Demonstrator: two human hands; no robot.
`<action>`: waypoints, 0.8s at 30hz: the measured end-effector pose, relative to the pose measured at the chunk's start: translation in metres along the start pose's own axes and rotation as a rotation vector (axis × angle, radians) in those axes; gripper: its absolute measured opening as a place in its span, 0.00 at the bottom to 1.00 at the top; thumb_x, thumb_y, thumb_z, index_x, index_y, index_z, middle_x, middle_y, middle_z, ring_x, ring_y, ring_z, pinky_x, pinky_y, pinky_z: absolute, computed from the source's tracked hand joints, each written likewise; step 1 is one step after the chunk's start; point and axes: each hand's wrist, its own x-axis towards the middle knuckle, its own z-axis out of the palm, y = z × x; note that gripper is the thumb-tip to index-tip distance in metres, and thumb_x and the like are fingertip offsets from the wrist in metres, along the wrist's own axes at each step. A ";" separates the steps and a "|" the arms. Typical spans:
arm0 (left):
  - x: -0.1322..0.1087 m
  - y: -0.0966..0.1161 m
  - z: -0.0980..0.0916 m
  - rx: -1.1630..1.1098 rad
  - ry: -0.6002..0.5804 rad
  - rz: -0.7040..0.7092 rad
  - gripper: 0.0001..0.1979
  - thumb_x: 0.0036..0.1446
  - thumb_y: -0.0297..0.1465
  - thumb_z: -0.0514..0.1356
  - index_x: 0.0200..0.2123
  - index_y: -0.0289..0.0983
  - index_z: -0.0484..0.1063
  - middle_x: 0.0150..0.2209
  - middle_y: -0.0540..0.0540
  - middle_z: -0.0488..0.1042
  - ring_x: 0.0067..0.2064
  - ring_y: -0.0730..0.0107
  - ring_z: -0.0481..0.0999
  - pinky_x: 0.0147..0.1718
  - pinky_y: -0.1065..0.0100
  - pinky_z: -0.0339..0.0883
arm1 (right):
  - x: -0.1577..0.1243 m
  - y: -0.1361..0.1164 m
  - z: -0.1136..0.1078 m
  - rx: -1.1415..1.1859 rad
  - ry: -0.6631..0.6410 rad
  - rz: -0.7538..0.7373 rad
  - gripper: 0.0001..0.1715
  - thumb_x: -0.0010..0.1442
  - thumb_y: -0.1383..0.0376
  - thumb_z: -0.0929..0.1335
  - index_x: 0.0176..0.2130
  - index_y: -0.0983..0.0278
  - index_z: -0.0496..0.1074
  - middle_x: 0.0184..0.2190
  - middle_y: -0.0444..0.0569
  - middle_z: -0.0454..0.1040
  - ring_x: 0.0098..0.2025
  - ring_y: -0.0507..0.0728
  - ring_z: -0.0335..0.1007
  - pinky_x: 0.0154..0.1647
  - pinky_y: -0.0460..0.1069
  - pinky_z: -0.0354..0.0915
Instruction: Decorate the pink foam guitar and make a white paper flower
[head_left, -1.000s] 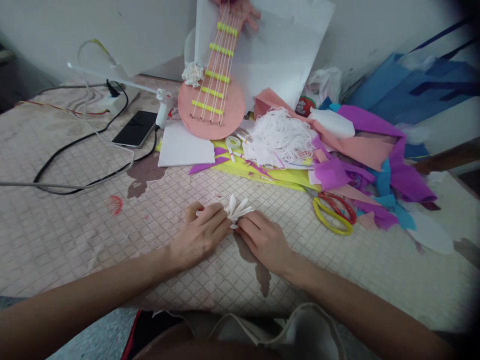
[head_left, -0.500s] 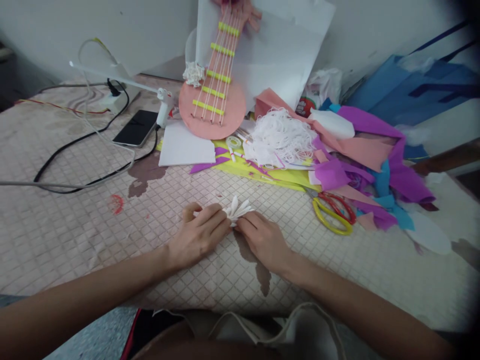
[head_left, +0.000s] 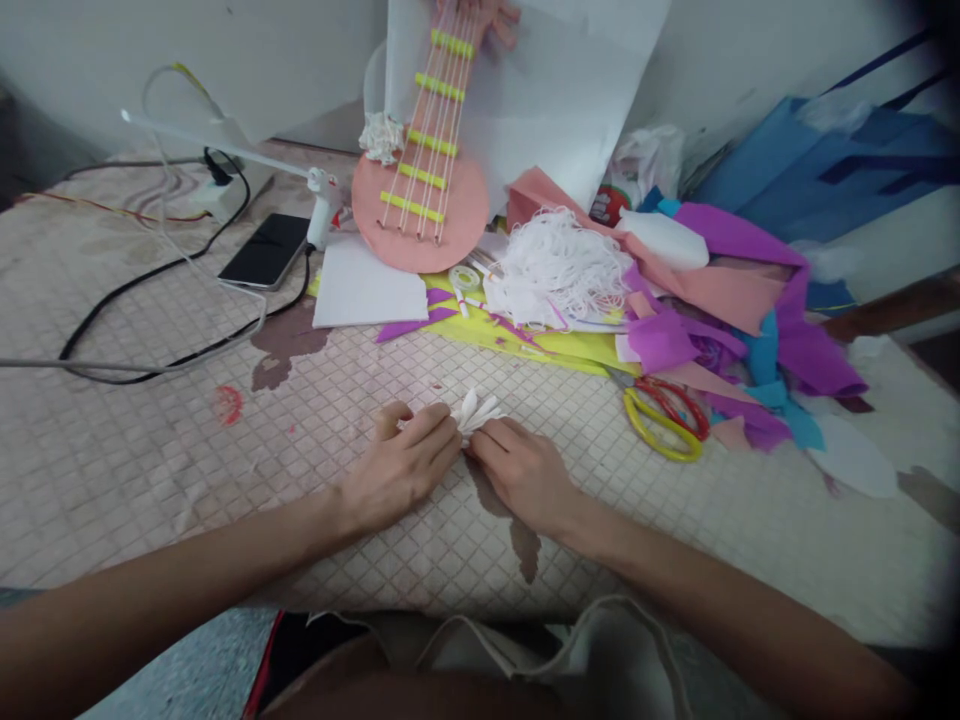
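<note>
Between my hands, low over the table, is a small white flower-like piece (head_left: 475,411) with petal-like strips fanning out at the top. The fingers of my left hand (head_left: 409,458) are closed on its left side. On its lower right, my right hand (head_left: 523,468) pinches it with the fingertips. Its base is hidden behind my fingers. Farther back, a pink paper guitar (head_left: 420,215) with yellow bars and white strings leans on a white board (head_left: 555,110); a white flower-like cluster (head_left: 382,137) sits at its left edge.
Scissors (head_left: 664,420) with red and yellow handles lie right of my hands. Behind are a heap of white string (head_left: 562,265), purple cloth-like scraps (head_left: 810,345) and a white sheet (head_left: 369,285). A phone (head_left: 266,250), black cable (head_left: 105,300) and glue gun (head_left: 320,205) lie left.
The view has shifted slightly, so the table things sit a little higher and further left. My hands keep nearly the same hold on the white piece.
</note>
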 end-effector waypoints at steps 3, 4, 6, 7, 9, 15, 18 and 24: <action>-0.001 -0.001 -0.001 -0.040 0.037 -0.030 0.12 0.63 0.23 0.47 0.32 0.34 0.68 0.32 0.47 0.72 0.41 0.64 0.67 0.37 0.60 0.54 | -0.001 -0.003 0.000 0.016 -0.019 0.073 0.10 0.64 0.68 0.60 0.32 0.64 0.67 0.30 0.47 0.68 0.34 0.54 0.64 0.29 0.48 0.61; -0.002 -0.002 0.000 -0.055 0.045 -0.043 0.11 0.63 0.24 0.47 0.33 0.35 0.68 0.33 0.47 0.72 0.41 0.64 0.67 0.38 0.59 0.54 | -0.002 -0.004 -0.001 0.030 -0.032 0.106 0.09 0.64 0.68 0.60 0.33 0.64 0.67 0.31 0.47 0.69 0.34 0.54 0.65 0.29 0.48 0.61; -0.004 -0.003 0.001 -0.090 0.052 -0.070 0.10 0.63 0.24 0.48 0.34 0.35 0.69 0.34 0.47 0.73 0.42 0.64 0.67 0.39 0.59 0.55 | -0.005 -0.005 -0.002 0.062 -0.065 0.158 0.08 0.64 0.66 0.61 0.36 0.65 0.68 0.33 0.47 0.69 0.35 0.54 0.66 0.30 0.48 0.62; -0.005 -0.004 0.001 -0.111 0.055 -0.080 0.09 0.62 0.24 0.49 0.35 0.35 0.69 0.34 0.47 0.73 0.43 0.63 0.67 0.40 0.59 0.55 | -0.006 -0.005 -0.004 0.076 -0.084 0.172 0.08 0.64 0.65 0.61 0.37 0.65 0.68 0.33 0.48 0.69 0.35 0.54 0.66 0.31 0.48 0.62; -0.006 -0.005 0.003 -0.149 0.059 -0.097 0.08 0.62 0.25 0.50 0.36 0.35 0.69 0.35 0.46 0.73 0.45 0.63 0.67 0.41 0.59 0.55 | -0.008 -0.001 -0.010 0.080 -0.119 0.187 0.09 0.64 0.64 0.60 0.38 0.65 0.67 0.34 0.48 0.69 0.35 0.54 0.66 0.31 0.48 0.62; -0.005 -0.006 0.004 -0.210 0.094 -0.139 0.07 0.61 0.25 0.52 0.38 0.36 0.70 0.36 0.47 0.74 0.44 0.63 0.67 0.41 0.58 0.53 | -0.011 0.027 -0.046 0.183 -0.252 0.199 0.07 0.61 0.62 0.65 0.32 0.63 0.66 0.30 0.43 0.69 0.31 0.51 0.65 0.29 0.47 0.58; -0.005 -0.007 0.003 -0.228 0.097 -0.137 0.08 0.61 0.25 0.52 0.38 0.36 0.70 0.37 0.47 0.74 0.44 0.62 0.67 0.41 0.58 0.52 | -0.009 0.041 -0.061 0.328 -0.254 0.318 0.10 0.57 0.61 0.68 0.27 0.63 0.65 0.25 0.40 0.67 0.27 0.49 0.62 0.26 0.45 0.55; -0.002 -0.016 0.002 -0.245 0.064 -0.094 0.08 0.62 0.26 0.51 0.40 0.37 0.69 0.38 0.47 0.75 0.46 0.61 0.67 0.42 0.57 0.52 | 0.004 0.047 -0.056 0.524 -0.117 0.406 0.05 0.56 0.63 0.68 0.33 0.62 0.68 0.28 0.41 0.69 0.29 0.49 0.62 0.28 0.45 0.56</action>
